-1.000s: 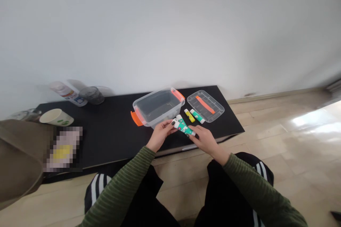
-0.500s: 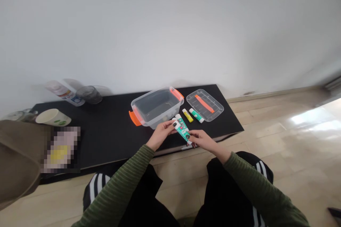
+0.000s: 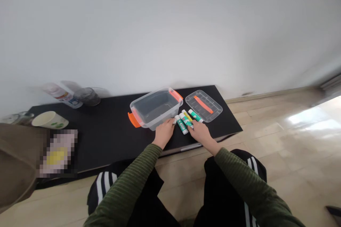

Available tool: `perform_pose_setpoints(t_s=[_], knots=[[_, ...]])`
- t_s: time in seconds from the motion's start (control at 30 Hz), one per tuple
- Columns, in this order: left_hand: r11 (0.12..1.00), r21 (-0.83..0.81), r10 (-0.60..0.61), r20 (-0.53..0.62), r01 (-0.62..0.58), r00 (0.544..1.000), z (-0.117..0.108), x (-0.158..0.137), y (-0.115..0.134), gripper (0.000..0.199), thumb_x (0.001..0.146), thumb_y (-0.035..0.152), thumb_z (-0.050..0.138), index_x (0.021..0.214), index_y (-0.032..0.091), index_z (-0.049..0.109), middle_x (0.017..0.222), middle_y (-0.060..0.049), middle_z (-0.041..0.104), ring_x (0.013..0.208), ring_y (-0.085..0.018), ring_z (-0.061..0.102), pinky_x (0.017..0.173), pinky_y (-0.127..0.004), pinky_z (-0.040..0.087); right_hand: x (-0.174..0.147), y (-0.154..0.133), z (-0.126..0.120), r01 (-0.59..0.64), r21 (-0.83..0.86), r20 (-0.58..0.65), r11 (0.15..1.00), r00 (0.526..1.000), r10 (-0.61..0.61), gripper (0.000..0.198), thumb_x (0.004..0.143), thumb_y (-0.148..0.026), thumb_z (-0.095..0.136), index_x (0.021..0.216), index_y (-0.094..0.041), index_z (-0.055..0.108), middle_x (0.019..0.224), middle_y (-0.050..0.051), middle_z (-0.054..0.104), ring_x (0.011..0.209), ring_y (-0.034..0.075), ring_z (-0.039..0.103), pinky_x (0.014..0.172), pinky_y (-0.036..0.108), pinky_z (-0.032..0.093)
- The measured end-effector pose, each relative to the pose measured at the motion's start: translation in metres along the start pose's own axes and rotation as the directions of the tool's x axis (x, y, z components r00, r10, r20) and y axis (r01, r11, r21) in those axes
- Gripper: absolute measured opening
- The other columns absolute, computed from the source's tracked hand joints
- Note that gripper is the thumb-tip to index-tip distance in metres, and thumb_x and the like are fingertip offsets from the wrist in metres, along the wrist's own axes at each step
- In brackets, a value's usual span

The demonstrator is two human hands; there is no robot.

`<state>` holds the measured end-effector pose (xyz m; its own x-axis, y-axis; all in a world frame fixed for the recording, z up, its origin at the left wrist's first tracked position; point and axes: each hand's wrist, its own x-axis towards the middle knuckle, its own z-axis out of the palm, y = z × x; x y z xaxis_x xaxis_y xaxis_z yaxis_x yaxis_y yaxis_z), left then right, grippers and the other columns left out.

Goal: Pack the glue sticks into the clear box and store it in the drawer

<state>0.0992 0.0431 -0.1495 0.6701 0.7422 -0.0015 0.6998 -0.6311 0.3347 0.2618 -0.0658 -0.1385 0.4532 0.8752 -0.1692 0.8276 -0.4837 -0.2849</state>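
Frame centre: green-and-white cylindrical stick [image 3: 186, 120], laid on black rectangular tabletop [image 3: 112, 131]. Our right grip [image 3: 200, 132] met its lower end, perhaps to steady it; whether it or our left grip [image 3: 163, 133] held anything, we couldn't tell.

Wall [image 3: 170, 35]: soft light, dim upper right corner.
Floor [image 3: 266, 142]: white glare, right edge.
Bottle [image 3: 64, 95]: blurred, left.
Patch [image 3: 57, 154]: pixelated, lower left.
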Motion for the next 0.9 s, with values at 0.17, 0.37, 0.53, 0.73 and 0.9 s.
perform_pose_setpoints(t_s=[0.17,0.37,0.53,0.73,0.9], knots=[[0.994,0.108,-0.010,0.031,0.006,0.999,0.001,0.001,0.001,0.039,0.099,0.032,0.043,0.134,0.025,0.057,0.129,-0.010,0.063,0.098,-0.025,0.069,0.076,-0.034,0.052,-0.002,-0.005,0.002,0.006,-0.080,0.030,0.997,1.000,-0.004,0.034,0.098,-0.042,0.045,0.116,-0.016,0.057,0.111,0.014,0.070,0.099,0.027,0.067,0.077,0.031,0.046],[0.992,0.127,0.001,0.076,-0.011,0.997,0.005,-0.002,-0.001,0.036,0.099,0.033,0.044,0.132,0.027,0.057,0.128,-0.009,0.062,0.098,-0.024,0.068,0.075,-0.032,0.050,-0.003,-0.006,0.004,0.020,-0.116,0.030,0.993,0.999,-0.016,0.035,0.098,-0.041,0.045,0.119,-0.016,0.056,0.114,0.014,0.068,0.103,0.025,0.066,0.077,0.030,0.047],[0.997,0.084,-0.002,0.060,-0.003,0.998,0.005,-0.003,-0.003,0.034,0.098,0.033,0.044,0.127,0.025,0.059,0.123,-0.011,0.066,0.097,-0.026,0.069,0.075,-0.033,0.049,0.005,0.006,-0.004,0.057,-0.086,-0.031,0.995,0.998,-0.060,0.033,0.099,-0.044,0.044,0.111,-0.020,0.063,0.112,0.011,0.067,0.101,0.024,0.063,0.077,0.030,0.047],[0.999,0.033,-0.027,0.053,0.025,0.998,-0.004,-0.006,-0.001,0.032,0.097,0.032,0.045,0.124,0.022,0.060,0.116,-0.012,0.069,0.096,-0.029,0.069,0.073,-0.034,0.047,0.023,0.031,-0.012,0.015,-0.119,-0.178,0.993,0.983,-0.036,0.023,0.097,-0.026,0.048,0.114,-0.017,0.061,0.119,0.015,0.061,0.118,0.026,0.050,0.087,0.031,0.047],[0.998,-0.034,-0.046,0.021,0.047,0.999,-0.012,-0.009,-0.002,0.029,0.096,0.032,0.048,0.121,0.022,0.060,0.114,-0.011,0.070,0.096,-0.028,0.068,0.073,-0.032,0.045,0.028,0.032,-0.005,-0.030,-0.152,-0.100,0.988,0.995,0.015,0.027,0.094,-0.032,0.054,0.114,-0.015,0.059,0.117,0.016,0.062,0.115,0.027,0.055,0.082,0.033,0.049]])
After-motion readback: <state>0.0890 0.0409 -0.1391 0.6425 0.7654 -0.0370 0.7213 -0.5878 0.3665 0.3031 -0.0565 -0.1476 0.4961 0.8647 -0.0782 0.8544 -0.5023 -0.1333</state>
